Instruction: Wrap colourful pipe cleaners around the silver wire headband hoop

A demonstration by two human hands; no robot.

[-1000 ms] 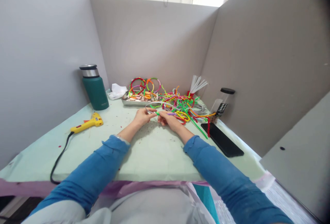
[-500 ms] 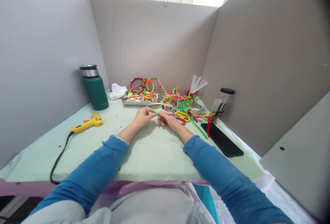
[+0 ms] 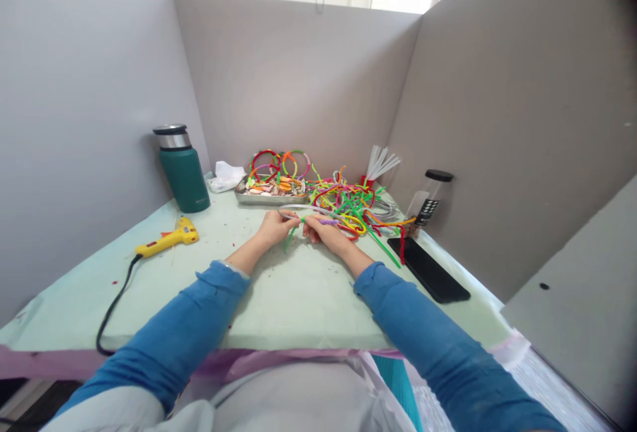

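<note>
Spreading beneath the left hand point(image 3: 271, 227) and the right hand point(image 3: 326, 231), the table point(image 3: 308, 306) bears a tangled pile point(image 3: 343, 196) just beyond the right hand. A metal tray point(image 3: 271, 199) sits beyond the left hand; the bottle point(image 3: 184, 176) stands upright well off to that hand's left. The phone point(image 3: 428, 269) lies flat to the right of the right hand, and the glue gun point(image 3: 169, 241) lies to the left of the left hand.

The band point(image 3: 313, 207) is held between the hands, its arc showing just past them. The left thumb and fingers pinch its left part; the right fingers are curled around it too, though whether they also pin the strip point(image 3: 289, 239) is too small to tell.

If either pinch slackened, the strip would probably spring loose or sit unevenly; with the pile so near the right hand, the band could also snag there.

The band's long axis runs crosswise, from left hand to right, bowing away from both; its purple stretch point(image 3: 329, 222) points rightward over the right hand. The green strip shows between the fingertips, its loose tail hanging below the left hand.
</note>
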